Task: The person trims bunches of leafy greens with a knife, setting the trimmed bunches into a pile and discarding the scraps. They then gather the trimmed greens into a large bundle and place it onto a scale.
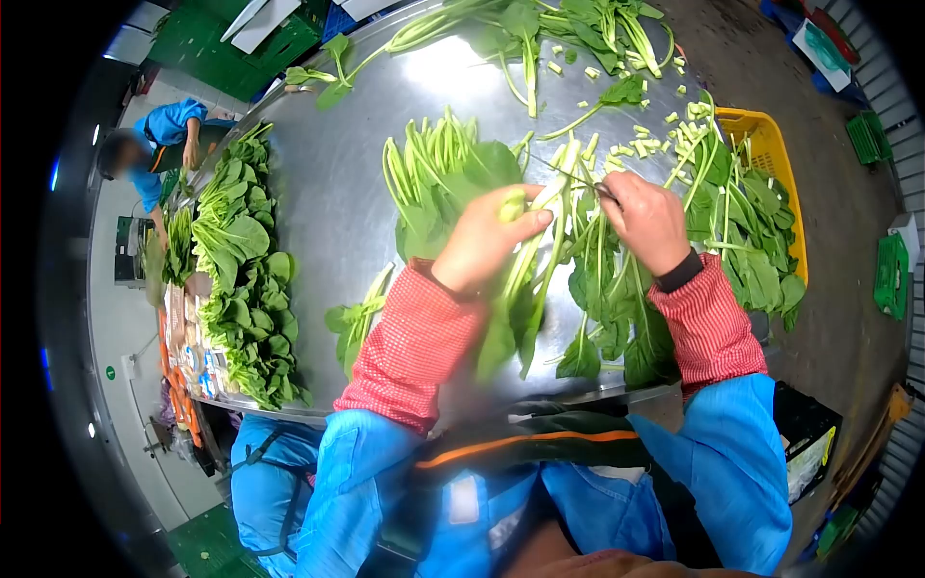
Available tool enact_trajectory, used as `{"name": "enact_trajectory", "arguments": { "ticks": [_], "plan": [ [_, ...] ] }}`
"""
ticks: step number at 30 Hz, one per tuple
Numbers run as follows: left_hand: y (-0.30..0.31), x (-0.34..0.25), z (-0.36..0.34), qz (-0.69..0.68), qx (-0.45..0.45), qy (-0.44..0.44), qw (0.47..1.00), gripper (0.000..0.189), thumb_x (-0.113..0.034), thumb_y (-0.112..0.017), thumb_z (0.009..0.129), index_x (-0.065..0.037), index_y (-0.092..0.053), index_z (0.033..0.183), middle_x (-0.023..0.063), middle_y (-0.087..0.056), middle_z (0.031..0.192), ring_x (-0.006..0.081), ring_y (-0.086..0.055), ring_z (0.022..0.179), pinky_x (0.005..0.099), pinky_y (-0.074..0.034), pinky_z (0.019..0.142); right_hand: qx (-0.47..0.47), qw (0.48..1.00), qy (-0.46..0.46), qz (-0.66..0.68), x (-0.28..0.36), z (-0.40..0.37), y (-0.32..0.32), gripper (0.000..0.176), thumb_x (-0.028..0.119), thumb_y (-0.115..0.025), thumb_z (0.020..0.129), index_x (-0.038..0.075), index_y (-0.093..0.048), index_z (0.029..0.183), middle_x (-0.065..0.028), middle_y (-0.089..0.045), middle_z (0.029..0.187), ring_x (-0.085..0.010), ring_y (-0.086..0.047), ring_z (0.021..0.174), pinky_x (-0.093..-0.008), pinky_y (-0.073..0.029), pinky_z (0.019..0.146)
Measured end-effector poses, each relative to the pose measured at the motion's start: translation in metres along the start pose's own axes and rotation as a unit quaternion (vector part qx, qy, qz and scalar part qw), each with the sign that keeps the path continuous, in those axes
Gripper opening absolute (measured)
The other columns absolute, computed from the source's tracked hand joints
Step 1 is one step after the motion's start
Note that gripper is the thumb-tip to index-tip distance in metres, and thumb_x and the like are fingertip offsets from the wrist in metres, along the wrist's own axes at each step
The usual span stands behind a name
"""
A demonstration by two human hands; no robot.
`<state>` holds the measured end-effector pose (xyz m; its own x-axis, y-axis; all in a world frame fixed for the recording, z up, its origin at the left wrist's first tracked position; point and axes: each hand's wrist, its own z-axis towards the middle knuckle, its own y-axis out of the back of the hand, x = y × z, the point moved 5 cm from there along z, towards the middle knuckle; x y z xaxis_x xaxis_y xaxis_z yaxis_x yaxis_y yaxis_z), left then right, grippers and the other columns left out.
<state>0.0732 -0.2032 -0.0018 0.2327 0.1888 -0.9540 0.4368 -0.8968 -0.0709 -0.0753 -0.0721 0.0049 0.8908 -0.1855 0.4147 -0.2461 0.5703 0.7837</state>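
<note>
My left hand [489,234] is closed around several stems of leafy greens [525,265], whose leaves hang toward me, partly blurred. In my right hand [647,220] is a slim dark tool [584,182], which looks like a small knife; its thin end lies across the tops of the held stems. To the left of the held stems, a bunch of greens [434,164] lies with its stem ends pointing away from me. More loose greens [607,308] are spread below my right hand. Short cut stem pieces [636,144] lie scattered beyond it.
A yellow basket [792,183] stands at the table's right edge, with a heap of greens [752,222] over it. Stacked bunches [252,289] line the left of the metal table [332,183]. A co-worker in blue [171,125] stands at the far left.
</note>
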Motion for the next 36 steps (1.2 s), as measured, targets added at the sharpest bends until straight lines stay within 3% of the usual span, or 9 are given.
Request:
{"name": "enact_trajectory", "arguments": {
  "ticks": [6, 11, 15, 17, 19, 25, 30, 33, 36],
  "plan": [
    [0.006, 0.005, -0.011, -0.073, 0.009, 0.069, 0.995, 0.031, -0.016, -0.067, 0.086, -0.002, -0.058, 0.112, -0.0002, -0.063, 0.097, 0.0067, -0.057, 0.087, 0.0227, -0.046, 0.079, 0.027, 0.959, -0.231, 0.165, -0.029, -0.023, -0.012, 0.021, 0.023, -0.06, 0.09, 0.005, -0.064, 0.099, -0.0108, -0.065, 0.078, -0.0239, -0.06, 0.06, -0.0343, -0.045, 0.055],
    [0.005, 0.004, -0.016, -0.12, 0.019, 0.058, 0.991, 0.025, -0.016, -0.067, 0.086, -0.003, -0.06, 0.106, -0.0003, -0.062, 0.093, 0.0077, -0.058, 0.085, 0.0236, -0.047, 0.077, 0.095, 0.871, -0.151, 0.457, 0.029, -0.008, -0.024, 0.021, 0.017, -0.068, 0.084, 0.0, -0.065, 0.095, 0.0014, -0.059, 0.074, -0.0058, -0.051, 0.066, -0.0242, -0.042, 0.059],
    [0.022, 0.0, -0.034, -0.088, 0.023, 0.058, 0.994, 0.021, -0.016, -0.067, 0.087, -0.003, -0.061, 0.102, -0.0003, -0.062, 0.09, 0.0078, -0.058, 0.082, 0.0238, -0.047, 0.075, 0.098, 0.954, -0.109, 0.262, 0.039, 0.003, -0.005, 0.014, 0.01, -0.066, 0.082, -0.002, -0.063, 0.089, -0.0048, -0.062, 0.071, -0.0102, -0.056, 0.063, -0.0252, -0.046, 0.058],
    [0.029, -0.009, -0.048, -0.111, 0.06, 0.063, 0.99, 0.021, -0.015, -0.065, 0.087, -0.002, -0.06, 0.102, 0.0052, -0.063, 0.091, 0.0155, -0.062, 0.083, 0.0293, -0.051, 0.076, 0.022, 0.981, -0.092, 0.171, 0.031, 0.007, 0.001, 0.021, 0.023, -0.065, 0.08, 0.003, -0.062, 0.08, -0.0172, -0.061, 0.068, -0.0314, -0.061, 0.061, -0.0373, -0.047, 0.055],
    [0.04, -0.024, -0.065, -0.182, 0.112, 0.065, 0.975, 0.02, -0.015, -0.063, 0.087, -0.002, -0.058, 0.102, 0.0091, -0.064, 0.093, 0.0207, -0.064, 0.085, 0.0334, -0.053, 0.077, 0.108, 0.97, -0.194, 0.102, -0.001, 0.01, -0.01, 0.026, 0.027, -0.064, 0.081, 0.001, -0.061, 0.08, -0.0181, -0.062, 0.07, -0.0333, -0.061, 0.062, -0.0401, -0.047, 0.056],
    [0.125, -0.071, -0.103, -0.239, -0.054, -0.156, 0.957, 0.034, -0.019, -0.062, 0.084, -0.014, -0.045, 0.114, 0.0072, -0.056, 0.096, 0.0234, -0.058, 0.092, 0.0478, -0.051, 0.085, 0.137, 0.962, -0.173, 0.16, 0.011, -0.006, -0.074, 0.052, 0.041, -0.068, 0.08, 0.001, -0.06, 0.11, -0.0191, -0.065, 0.075, -0.0347, -0.065, 0.072, -0.038, -0.051, 0.067],
    [0.187, -0.088, -0.131, 0.169, -0.262, -0.107, 0.944, 0.025, -0.004, -0.055, 0.081, -0.007, -0.051, 0.105, 0.0013, -0.056, 0.086, 0.0128, -0.058, 0.073, 0.0263, -0.05, 0.066, 0.156, 0.941, -0.172, 0.248, 0.028, 0.02, -0.122, 0.032, 0.032, -0.066, 0.083, 0.002, -0.064, 0.094, -0.0165, -0.065, 0.073, -0.0333, -0.065, 0.069, -0.0395, -0.049, 0.062],
    [0.219, -0.057, -0.127, 0.607, -0.313, -0.066, 0.727, 0.029, -0.007, -0.065, 0.073, -0.011, -0.056, 0.1, 0.0102, -0.062, 0.086, 0.0255, -0.063, 0.072, 0.0334, -0.052, 0.064, 0.137, 0.948, -0.147, 0.247, 0.048, 0.048, -0.141, 0.027, 0.029, -0.064, 0.084, 0.002, -0.063, 0.091, -0.0166, -0.064, 0.071, -0.034, -0.064, 0.066, -0.0405, -0.049, 0.06],
    [0.272, 0.034, -0.119, 0.675, -0.346, 0.082, 0.647, 0.037, -0.014, -0.07, 0.071, -0.012, -0.056, 0.106, 0.0132, -0.059, 0.089, 0.0336, -0.063, 0.078, 0.0391, -0.052, 0.069, 0.12, 0.966, -0.121, 0.196, 0.061, 0.071, -0.182, 0.037, 0.033, -0.065, 0.085, 0.0, -0.064, 0.099, -0.0183, -0.066, 0.077, -0.0333, -0.065, 0.07, -0.0378, -0.05, 0.062]
  ]
}}
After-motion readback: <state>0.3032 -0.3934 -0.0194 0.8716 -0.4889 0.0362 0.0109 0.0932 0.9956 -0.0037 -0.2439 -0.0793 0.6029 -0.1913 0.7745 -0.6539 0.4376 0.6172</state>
